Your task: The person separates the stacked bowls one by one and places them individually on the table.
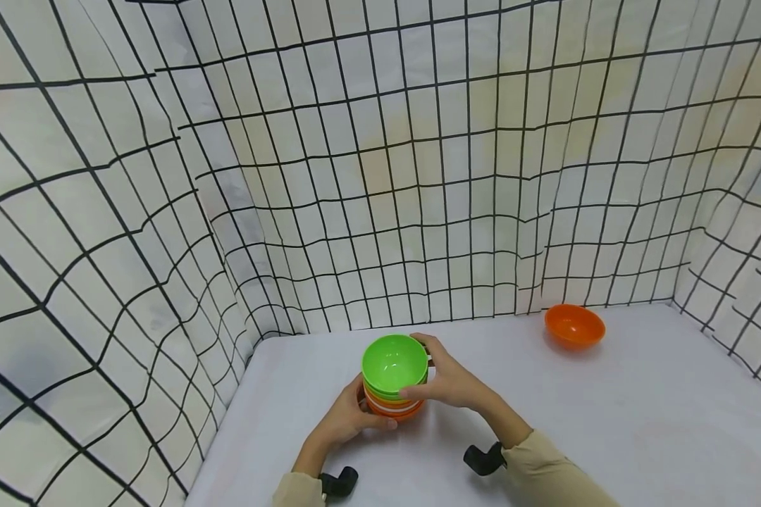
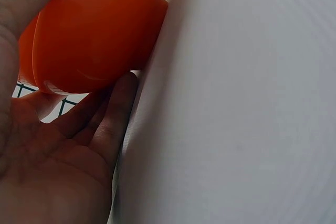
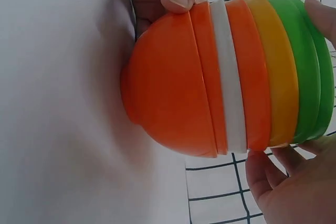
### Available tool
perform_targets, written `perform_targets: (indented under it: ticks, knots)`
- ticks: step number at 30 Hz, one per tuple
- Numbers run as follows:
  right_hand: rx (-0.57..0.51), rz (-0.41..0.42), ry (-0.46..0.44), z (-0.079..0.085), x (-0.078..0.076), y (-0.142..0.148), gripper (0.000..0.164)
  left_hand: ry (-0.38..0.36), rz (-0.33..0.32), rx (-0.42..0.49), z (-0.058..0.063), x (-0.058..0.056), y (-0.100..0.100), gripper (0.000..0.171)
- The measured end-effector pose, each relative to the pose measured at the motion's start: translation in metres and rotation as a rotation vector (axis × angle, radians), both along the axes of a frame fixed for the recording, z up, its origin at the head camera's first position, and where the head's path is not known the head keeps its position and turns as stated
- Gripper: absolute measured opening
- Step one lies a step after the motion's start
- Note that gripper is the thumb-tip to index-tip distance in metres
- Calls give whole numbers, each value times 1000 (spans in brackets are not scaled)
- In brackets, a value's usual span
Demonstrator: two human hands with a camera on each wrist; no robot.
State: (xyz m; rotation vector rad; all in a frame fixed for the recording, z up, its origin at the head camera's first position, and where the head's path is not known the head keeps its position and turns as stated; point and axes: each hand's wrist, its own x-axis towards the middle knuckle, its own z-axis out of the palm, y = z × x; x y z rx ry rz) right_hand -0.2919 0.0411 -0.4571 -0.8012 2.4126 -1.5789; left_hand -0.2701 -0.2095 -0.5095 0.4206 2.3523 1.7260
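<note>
A nested stack of bowls stands on the white table in the head view, its top a bright green bowl [image 1: 393,364]. Below it, the right wrist view shows another green rim, a yellow bowl [image 3: 278,72], orange ones, a white bowl [image 3: 229,77] and an orange bottom bowl [image 3: 168,85] with its base at the table. My left hand [image 1: 345,417] holds the lower bowls from the left, thumb in front, fingers round the far side. From the right, my right hand [image 1: 449,380] grips the upper bowls, its thumb on the green rims and fingers behind.
A single orange bowl [image 1: 573,326] sits upright near the back right of the white table [image 1: 609,422]. White walls with a black grid [image 1: 380,176] rise behind the table and at both sides. Black wrist mounts [image 1: 484,459] stick out by both sleeves.
</note>
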Motion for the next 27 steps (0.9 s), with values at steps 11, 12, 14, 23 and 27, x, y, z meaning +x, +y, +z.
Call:
perform_targets:
  ticks: [11, 12, 14, 23, 27]
  knots:
    - [-49, 36, -39, -3, -8, -9, 108, 17, -8, -5, -1, 0, 0, 98]
    - [-56, 39, -43, -3, -7, -10, 109, 16, -7, -5, -1, 0, 0, 98]
    - [-70, 39, -48, -3, -7, -11, 110, 19, -7, -6, -1, 0, 0, 98]
    - [-93, 15, -57, -1, -3, -13, 116, 21, -6, -10, -2, -1, -1, 97]
    - [-91, -6, -44, -2, -2, -14, 115, 14, -4, -12, -2, -1, 0, 98]
